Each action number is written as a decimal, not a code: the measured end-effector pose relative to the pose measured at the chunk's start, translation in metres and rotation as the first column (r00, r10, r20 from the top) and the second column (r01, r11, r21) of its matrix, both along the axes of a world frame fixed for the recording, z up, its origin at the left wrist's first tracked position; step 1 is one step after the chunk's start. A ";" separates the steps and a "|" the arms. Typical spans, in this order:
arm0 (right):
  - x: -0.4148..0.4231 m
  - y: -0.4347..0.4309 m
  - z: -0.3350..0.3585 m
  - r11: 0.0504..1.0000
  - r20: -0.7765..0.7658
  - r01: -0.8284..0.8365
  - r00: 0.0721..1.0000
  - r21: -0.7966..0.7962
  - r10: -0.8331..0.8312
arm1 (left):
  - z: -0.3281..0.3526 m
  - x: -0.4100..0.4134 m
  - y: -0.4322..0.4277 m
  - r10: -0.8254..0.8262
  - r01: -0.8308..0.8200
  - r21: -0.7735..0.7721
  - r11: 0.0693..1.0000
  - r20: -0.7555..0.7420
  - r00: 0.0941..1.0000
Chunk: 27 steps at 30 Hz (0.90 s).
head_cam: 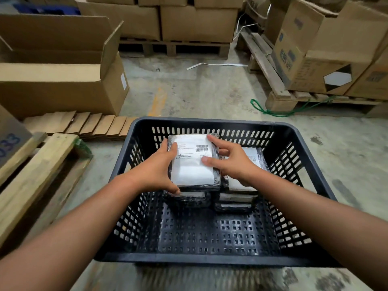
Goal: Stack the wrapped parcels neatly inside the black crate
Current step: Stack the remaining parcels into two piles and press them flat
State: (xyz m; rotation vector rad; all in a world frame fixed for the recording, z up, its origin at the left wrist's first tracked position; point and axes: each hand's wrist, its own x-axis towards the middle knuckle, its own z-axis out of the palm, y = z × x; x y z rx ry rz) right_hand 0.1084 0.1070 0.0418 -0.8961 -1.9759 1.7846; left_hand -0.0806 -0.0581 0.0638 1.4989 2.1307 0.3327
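Note:
A black slotted crate [210, 259] sits on the concrete floor in front of me. Inside it, at the far side, stand two stacks of black-wrapped parcels with white labels. I hold the top parcel [192, 164] of the left stack between both hands. My left hand [159, 166] grips its left edge, thumb at the near corner. My right hand [231, 162] rests on its right edge, fingers spread across the label. The right stack [241, 198] is partly hidden behind my right hand. The near half of the crate floor is bare.
An open cardboard box [63, 80] stands at the left, with flat cardboard pieces [84, 124] before it. Wooden pallets with boxes lie at the far side [174, 47] and the right [277, 97]. A pale pallet [35, 169] is beside my left arm. A green cord [273, 112] lies on the floor.

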 end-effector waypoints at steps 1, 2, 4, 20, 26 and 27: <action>-0.004 -0.001 0.002 0.997 0.066 -0.045 0.997 0.065 0.040 | -0.004 -0.001 0.001 0.006 -0.006 -0.012 1.000 0.002 1.000; -0.009 -0.003 0.002 0.984 0.159 -0.101 0.984 0.147 0.077 | -0.008 -0.001 0.001 0.009 -0.009 -0.030 1.000 0.011 1.000; -0.019 -0.008 0.002 0.943 0.321 -0.202 0.941 0.264 0.112 | -0.016 -0.001 0.001 0.019 -0.018 -0.051 0.999 0.024 1.000; -0.026 -0.016 -0.007 0.749 0.662 -0.509 0.739 0.425 0.127 | -0.032 -0.008 0.016 0.069 -0.060 -0.099 0.993 0.092 0.993; -0.018 -0.002 -0.023 0.540 0.769 -0.632 0.637 0.556 -0.046 | -0.035 -0.013 0.026 0.066 -0.052 -0.146 0.988 0.090 0.994; -0.016 -0.001 -0.028 0.569 0.778 -0.626 0.627 0.533 -0.039 | -0.036 -0.013 0.028 0.065 -0.052 -0.137 0.989 0.091 0.994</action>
